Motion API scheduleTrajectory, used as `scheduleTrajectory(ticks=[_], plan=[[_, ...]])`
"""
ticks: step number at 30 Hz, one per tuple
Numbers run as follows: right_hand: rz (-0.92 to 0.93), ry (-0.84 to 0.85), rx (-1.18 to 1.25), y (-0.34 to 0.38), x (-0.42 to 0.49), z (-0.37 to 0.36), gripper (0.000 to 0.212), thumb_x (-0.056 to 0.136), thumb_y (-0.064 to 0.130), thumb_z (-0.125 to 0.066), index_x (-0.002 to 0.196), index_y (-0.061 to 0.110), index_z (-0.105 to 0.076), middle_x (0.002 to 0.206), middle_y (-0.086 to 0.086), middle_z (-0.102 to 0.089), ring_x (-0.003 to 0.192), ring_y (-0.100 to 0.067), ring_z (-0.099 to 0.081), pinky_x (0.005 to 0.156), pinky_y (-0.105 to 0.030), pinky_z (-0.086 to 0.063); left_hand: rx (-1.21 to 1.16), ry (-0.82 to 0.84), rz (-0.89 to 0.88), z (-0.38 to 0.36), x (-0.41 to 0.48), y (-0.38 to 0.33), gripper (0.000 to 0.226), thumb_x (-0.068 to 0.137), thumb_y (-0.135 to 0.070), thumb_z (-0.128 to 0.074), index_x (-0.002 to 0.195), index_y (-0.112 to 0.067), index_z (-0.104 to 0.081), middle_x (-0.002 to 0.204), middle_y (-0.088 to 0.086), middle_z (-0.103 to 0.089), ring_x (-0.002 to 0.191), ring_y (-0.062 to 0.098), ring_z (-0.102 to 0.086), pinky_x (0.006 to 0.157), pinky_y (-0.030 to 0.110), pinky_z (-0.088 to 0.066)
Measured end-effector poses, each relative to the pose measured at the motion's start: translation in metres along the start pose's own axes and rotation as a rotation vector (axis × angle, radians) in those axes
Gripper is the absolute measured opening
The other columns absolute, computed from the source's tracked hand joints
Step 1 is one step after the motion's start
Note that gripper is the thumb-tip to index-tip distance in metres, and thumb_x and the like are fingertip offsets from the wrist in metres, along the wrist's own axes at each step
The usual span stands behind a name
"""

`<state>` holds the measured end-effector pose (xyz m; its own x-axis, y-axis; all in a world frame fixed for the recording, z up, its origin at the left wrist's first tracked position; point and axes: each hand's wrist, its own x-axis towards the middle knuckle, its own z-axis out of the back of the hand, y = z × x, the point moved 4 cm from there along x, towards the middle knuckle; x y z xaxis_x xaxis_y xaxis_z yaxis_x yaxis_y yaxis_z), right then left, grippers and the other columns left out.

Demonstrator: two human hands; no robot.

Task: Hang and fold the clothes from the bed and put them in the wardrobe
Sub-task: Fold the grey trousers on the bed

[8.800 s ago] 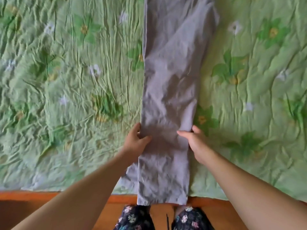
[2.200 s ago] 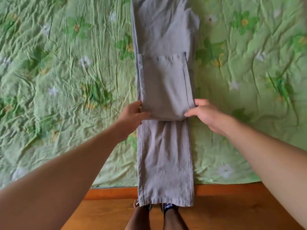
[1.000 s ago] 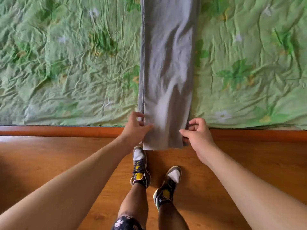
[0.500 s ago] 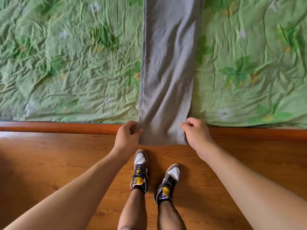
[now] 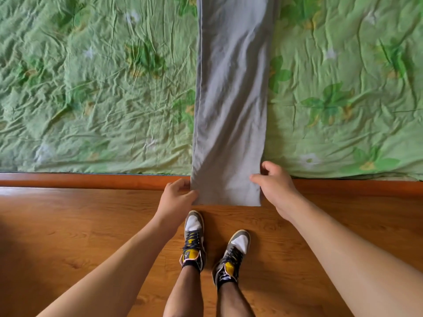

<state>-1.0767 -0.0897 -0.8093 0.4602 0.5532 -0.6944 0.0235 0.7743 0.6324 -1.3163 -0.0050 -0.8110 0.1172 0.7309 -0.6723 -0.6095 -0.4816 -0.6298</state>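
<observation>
While my left hand (image 5: 176, 199) pinches the near end's left corner, the grey trousers (image 5: 231, 99) lie lengthwise across the green bedspread (image 5: 91, 88), their end hanging over the bed's near edge, and my right hand (image 5: 275, 191) pinches the right corner.

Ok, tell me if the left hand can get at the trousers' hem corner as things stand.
Likely yes: the left hand pinches the trousers at their left edge right by that corner, which hangs bare past the bed frame with nothing covering it.
</observation>
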Motion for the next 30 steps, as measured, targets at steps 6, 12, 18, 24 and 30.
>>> scheduleTrajectory(ticks=[6, 12, 18, 24, 30], plan=[[0.019, -0.017, -0.099, 0.001, -0.008, 0.007, 0.015, 0.091, 0.009, -0.054, 0.099, 0.021, -0.054, 0.079, -0.008, -0.064, 0.058, -0.016, -0.053, 0.048, -0.023, -0.041, -0.043, 0.378, 0.114, 0.008, 0.005, -0.024, 0.024, 0.088, 0.000, -0.056, 0.104, -0.011, -0.070, 0.076, 0.002, -0.060, 0.058, 0.013, -0.050, 0.048, 0.022, -0.034], [-0.065, 0.110, -0.157, -0.001, -0.007, 0.006, 0.024, 0.093, 0.030, -0.063, 0.110, 0.014, -0.060, 0.089, 0.019, -0.060, 0.078, 0.003, -0.056, 0.074, -0.025, -0.047, 0.288, 0.205, -0.087, -0.004, 0.019, -0.028, 0.009, 0.090, -0.023, -0.065, 0.088, -0.017, -0.072, 0.088, 0.004, -0.072, 0.076, 0.015, -0.064, 0.066, 0.027, -0.048], [-0.065, 0.069, -0.101, 0.009, -0.018, 0.001, 0.031, 0.095, 0.019, -0.058, 0.069, 0.007, -0.045, 0.056, -0.006, -0.045, 0.055, -0.021, -0.040, 0.056, -0.036, -0.028, 0.049, 0.229, 0.026, -0.004, 0.017, -0.024, 0.016, 0.093, -0.022, -0.067, 0.085, -0.013, -0.077, 0.081, 0.000, -0.077, 0.074, 0.012, -0.070, 0.061, 0.021, -0.052], [0.175, -0.220, -0.015, 0.017, -0.034, 0.014, 0.037, 0.102, 0.029, -0.050, 0.072, 0.006, -0.047, 0.057, -0.002, -0.044, 0.054, -0.014, -0.038, 0.053, -0.033, -0.028, -0.040, 0.057, -0.248, 0.013, 0.011, -0.056, 0.028, 0.091, -0.033, -0.070, 0.082, -0.007, -0.069, 0.074, 0.011, -0.070, 0.066, 0.012, -0.058, 0.054, 0.037, -0.047], [-0.038, -0.062, -0.167, -0.017, -0.037, -0.010, 0.020, 0.103, 0.019, -0.044, 0.122, 0.026, -0.046, 0.102, -0.008, -0.062, 0.078, -0.031, -0.070, 0.072, -0.054, -0.059, 0.240, 0.077, -0.053, -0.008, 0.001, -0.006, 0.021, 0.088, -0.020, -0.070, 0.106, -0.021, -0.059, 0.088, -0.001, -0.069, 0.081, 0.019, -0.067, 0.063, 0.034, -0.051]])
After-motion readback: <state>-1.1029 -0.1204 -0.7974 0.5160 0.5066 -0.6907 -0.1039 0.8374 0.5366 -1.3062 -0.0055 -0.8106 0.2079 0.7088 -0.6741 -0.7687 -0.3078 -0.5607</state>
